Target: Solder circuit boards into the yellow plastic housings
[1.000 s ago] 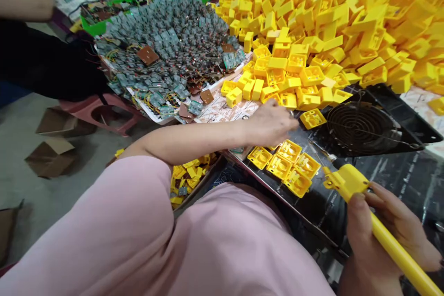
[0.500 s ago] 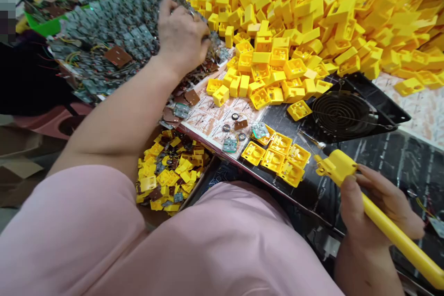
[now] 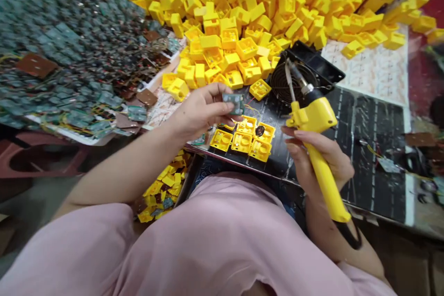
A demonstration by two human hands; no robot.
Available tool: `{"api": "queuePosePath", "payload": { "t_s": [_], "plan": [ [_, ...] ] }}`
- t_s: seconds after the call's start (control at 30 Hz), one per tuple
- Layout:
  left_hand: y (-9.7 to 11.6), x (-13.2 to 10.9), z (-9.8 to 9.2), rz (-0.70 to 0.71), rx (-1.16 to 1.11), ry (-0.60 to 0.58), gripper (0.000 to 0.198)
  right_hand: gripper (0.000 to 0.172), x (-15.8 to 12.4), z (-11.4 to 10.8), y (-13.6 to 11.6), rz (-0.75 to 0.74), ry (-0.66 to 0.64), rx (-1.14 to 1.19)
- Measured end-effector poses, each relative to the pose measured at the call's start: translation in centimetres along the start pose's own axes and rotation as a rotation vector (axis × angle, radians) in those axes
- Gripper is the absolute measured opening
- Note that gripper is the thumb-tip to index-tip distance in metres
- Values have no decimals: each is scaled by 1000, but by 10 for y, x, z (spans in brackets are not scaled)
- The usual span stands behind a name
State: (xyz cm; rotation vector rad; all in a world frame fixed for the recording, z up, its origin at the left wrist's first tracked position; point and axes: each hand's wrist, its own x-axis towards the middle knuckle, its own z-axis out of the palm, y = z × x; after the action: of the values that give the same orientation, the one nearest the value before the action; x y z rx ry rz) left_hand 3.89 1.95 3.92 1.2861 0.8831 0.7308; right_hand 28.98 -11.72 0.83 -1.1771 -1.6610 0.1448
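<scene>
Between the thumb and fingers of my left hand is a small green circuit board, with thin wires trailing from it. It hovers just above a cluster of open yellow plastic cases at the table's front edge. A small round black part lies on one of the right-hand cases. My right hand grips a yellow soldering gun by its handle, its metal tip pointing up and away, in front of the black fan.
A large heap of yellow cases covers the back. To the left, a tray is piled with circuit boards. Below the table edge stands a box of yellow pieces. A wired board lies at right.
My left hand has come back from the board pile, bringing a circuit board over the cases. My right hand has raised the soldering gun, tip now upward. The view has swung right.
</scene>
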Motion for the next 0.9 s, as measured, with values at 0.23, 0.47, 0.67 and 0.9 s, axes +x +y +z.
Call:
{"api": "queuePosePath", "payload": {
  "t_s": [0.23,0.47,0.67,0.9],
  "plan": [
    [-36,-28,66,-111,-631,24,62,33,-12,25,-1,-93,134,-52],
    [-57,-40,65,-83,-445,-74,55,39,-16,39,-5,-25,155,113],
    [-40,-37,38,54,0,-249,58,40,-18,29,-12,-22,41,131],
    [-48,-31,44,499,213,-48,33,41,-24,24,-20,54,-25,167]
  ]
}}
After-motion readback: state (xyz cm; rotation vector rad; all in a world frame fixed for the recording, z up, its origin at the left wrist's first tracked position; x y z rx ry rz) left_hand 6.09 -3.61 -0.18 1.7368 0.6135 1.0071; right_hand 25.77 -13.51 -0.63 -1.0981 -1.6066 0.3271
